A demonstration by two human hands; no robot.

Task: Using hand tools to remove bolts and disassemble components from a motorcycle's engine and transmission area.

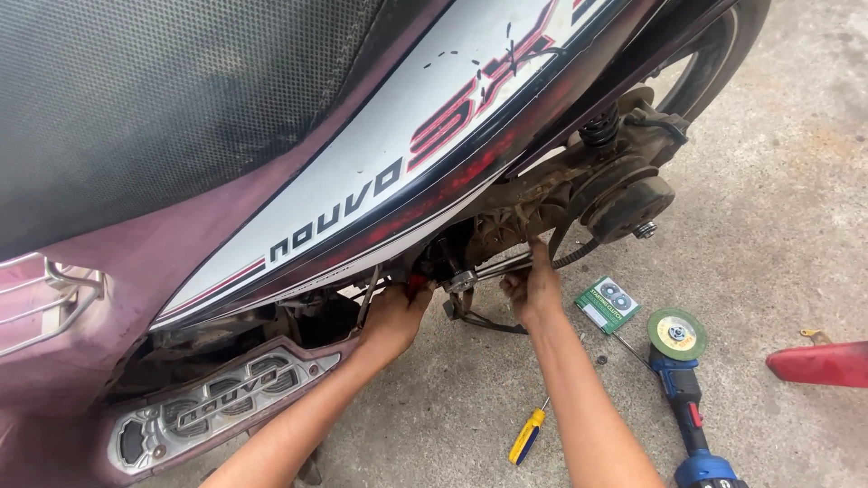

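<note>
your left hand (393,316) and right hand (533,287) each grip parts under the scooter (298,199); keep both wrists steady, clear of the belt (579,256).

There is one view, from the camera on my head, looking steeply down and forward over my forearms. It sits close to the scooter's side panel (362,181), which fills the left and far part; the concrete floor (768,226) takes the right and near part.
</note>
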